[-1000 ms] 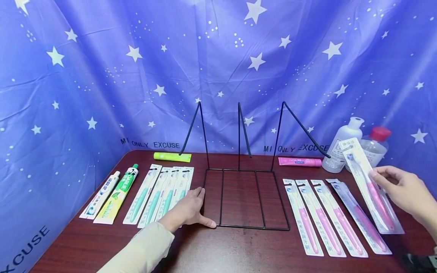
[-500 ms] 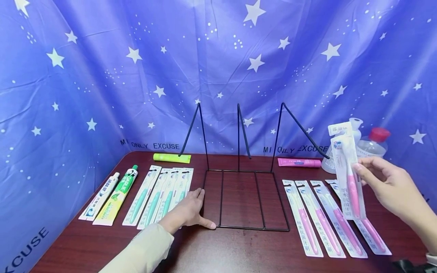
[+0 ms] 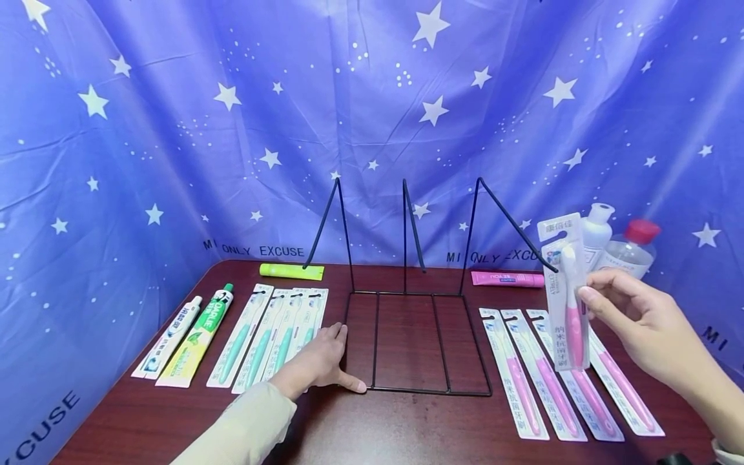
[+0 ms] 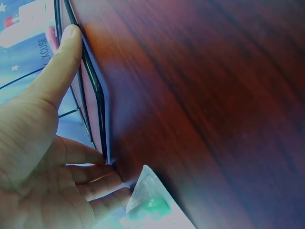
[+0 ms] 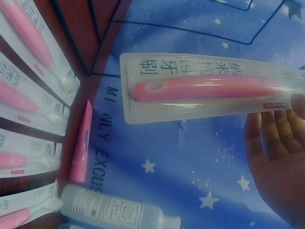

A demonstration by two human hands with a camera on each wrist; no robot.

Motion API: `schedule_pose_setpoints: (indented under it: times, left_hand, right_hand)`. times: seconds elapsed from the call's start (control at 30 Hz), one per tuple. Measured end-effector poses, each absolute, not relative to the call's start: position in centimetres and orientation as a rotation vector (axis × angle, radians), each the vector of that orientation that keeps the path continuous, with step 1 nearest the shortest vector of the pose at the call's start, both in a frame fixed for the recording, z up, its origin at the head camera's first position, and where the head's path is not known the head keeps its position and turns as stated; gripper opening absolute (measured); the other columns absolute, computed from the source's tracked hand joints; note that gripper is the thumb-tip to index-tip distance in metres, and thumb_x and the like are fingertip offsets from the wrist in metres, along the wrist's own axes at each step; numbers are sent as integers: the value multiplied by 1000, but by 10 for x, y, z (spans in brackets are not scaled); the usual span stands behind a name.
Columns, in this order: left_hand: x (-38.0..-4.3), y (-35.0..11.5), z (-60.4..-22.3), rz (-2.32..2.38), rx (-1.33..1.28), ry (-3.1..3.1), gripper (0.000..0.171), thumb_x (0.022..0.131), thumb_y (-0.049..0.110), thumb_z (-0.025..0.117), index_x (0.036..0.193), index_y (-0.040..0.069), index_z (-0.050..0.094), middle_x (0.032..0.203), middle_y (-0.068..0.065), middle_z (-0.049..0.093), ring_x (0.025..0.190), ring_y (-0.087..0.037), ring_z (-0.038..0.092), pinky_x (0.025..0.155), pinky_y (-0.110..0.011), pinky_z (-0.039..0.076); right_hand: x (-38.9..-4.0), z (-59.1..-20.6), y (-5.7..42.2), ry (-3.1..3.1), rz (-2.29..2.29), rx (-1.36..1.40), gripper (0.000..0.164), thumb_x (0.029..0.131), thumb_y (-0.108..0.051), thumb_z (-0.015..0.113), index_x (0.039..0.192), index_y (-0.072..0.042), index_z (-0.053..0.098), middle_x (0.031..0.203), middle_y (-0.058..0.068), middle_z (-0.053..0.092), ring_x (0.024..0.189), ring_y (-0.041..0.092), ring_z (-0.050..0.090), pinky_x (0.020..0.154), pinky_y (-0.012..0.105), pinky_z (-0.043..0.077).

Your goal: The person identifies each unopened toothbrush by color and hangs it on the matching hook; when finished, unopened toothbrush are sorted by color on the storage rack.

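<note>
Starry curtain (image 3: 372,110) | right grip (image 3: 648,323): pinching packaged pink toothbrush (image 3: 571,298) | left grip (image 3: 322,357): unclenched, touching black rack (image 3: 405,294)

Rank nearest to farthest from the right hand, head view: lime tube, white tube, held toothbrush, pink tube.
1. Held toothbrush: right side, gripped.
2. Pink tube: back right.
3. Lime tube: back left.
4. White tube: far left.

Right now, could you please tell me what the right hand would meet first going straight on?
The toothbrush pack in the right hand would likely meet the right rack hook first; depth is unclear.
</note>
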State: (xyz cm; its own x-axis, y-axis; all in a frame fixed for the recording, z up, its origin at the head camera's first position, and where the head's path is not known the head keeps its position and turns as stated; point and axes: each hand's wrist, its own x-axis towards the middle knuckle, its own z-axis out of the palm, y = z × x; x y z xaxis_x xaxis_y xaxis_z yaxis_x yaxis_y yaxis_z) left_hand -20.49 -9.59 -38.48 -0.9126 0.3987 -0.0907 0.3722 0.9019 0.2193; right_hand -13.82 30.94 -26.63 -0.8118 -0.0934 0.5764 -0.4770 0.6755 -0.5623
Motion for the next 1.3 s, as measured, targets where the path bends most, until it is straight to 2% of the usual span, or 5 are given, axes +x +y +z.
schedule_pose_setpoints:
  times: [0.2,0.47,0.83,1.3]
  left_hand:
    - [-206,-95,-386,271,607,2941,119,54,66,72,134,-13,31,139,-27,31,126,-38,32,101,-43,30]
    - [-205,-95,-385,277,598,2938,119,54,65,72,135,-12,31,139,-27,31,126,-38,31,101,-43,30]
    - [-206,-95,-386,248,600,2937,119,55,66,71,135,-12,30,139,-27,30,126,-38,31,101,-42,30]
    - [-205,-93,-384,216,591,2942,118,55,66,71,135,-11,31,139,-26,32,127,-35,32,101,-41,31]
  right_hand:
    - [-135,-268,301,-2378,1002,515,17,86,4,56,99,-8,59,80,-2,58,70,4,57,63,10,42]
    - [-135,-274,290,-2396,1029,530,19,86,3,57,99,-11,60,80,0,59,69,7,58,61,13,43]
    - [-150,-280,273,-2392,1069,504,11,90,-5,55,97,-11,61,81,0,60,71,9,58,62,14,44]
    - [-183,-281,262,-2385,1235,521,14,93,-11,51,100,-1,56,80,5,60,66,14,61,61,23,51]
